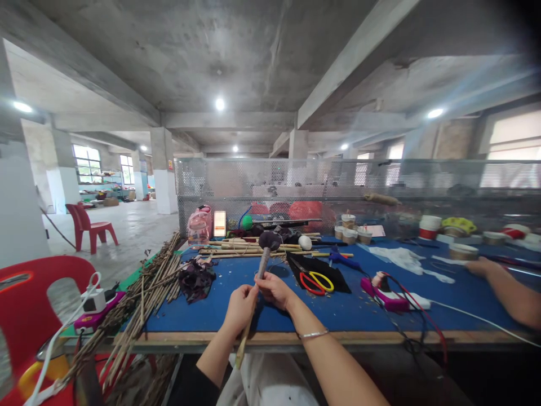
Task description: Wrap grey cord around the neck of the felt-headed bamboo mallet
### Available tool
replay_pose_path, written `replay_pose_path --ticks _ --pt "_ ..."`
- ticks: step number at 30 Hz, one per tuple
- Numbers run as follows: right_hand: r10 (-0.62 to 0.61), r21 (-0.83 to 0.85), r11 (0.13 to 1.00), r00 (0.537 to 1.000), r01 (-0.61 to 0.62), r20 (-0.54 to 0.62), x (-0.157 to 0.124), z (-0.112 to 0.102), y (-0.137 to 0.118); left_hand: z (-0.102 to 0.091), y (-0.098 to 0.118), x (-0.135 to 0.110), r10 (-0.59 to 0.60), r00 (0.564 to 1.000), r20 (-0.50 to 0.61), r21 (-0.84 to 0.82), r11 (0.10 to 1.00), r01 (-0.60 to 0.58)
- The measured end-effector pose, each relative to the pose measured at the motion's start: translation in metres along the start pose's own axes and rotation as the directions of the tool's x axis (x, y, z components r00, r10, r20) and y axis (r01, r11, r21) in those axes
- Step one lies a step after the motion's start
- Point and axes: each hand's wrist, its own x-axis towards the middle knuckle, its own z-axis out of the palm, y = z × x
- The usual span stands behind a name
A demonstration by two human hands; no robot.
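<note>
A wooden stick (242, 351) with a dark, rounded head (269, 241) and a grey wrapped neck (264, 263) slants up from the table's front edge. My left hand (242, 307) is closed around its middle. Just above, my right hand (273, 290) pinches it at the lower end of the grey wrapping. Both hands touch each other over the blue tabletop (177, 316). Right of them, scissors (316, 282) with red and yellow handles lie on a black cloth (340, 276). A crumpled dark patterned cloth (196, 279) rests to the left.
Bundled dry stalks (139, 304) hang over the table's left edge. Bamboo sticks (236, 248) and a white ball (305, 243) lie behind my hands. A blue glue gun (343, 259) and purple power strip (391, 296) are at right, near another person's hand (477, 268).
</note>
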Motion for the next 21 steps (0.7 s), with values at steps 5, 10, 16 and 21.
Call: replay_pose_path --ticks 5,10,16,21 --pt "-0.006 -0.017 1.0 0.999 0.005 -0.05 0.0026 -0.0008 0.0033 0.0035 0.0017 -0.0017 0.093 0.992 -0.088 0.087 0.993 -0.085" --pt "-0.004 -0.011 1.0 0.998 0.004 -0.061 0.005 -0.0019 0.0056 0.0047 0.0057 -0.0033 0.067 0.986 -0.152 0.111 0.993 -0.051" --pt "-0.018 0.012 1.0 0.999 0.018 0.046 0.0012 -0.0008 -0.0001 0.0002 0.0059 -0.004 0.097 0.993 -0.064 0.13 0.988 -0.088" --pt "-0.032 -0.009 0.999 0.999 0.032 0.006 0.0031 -0.0003 0.0029 0.003 0.004 -0.0022 0.082 0.99 -0.113 0.099 0.993 -0.07"
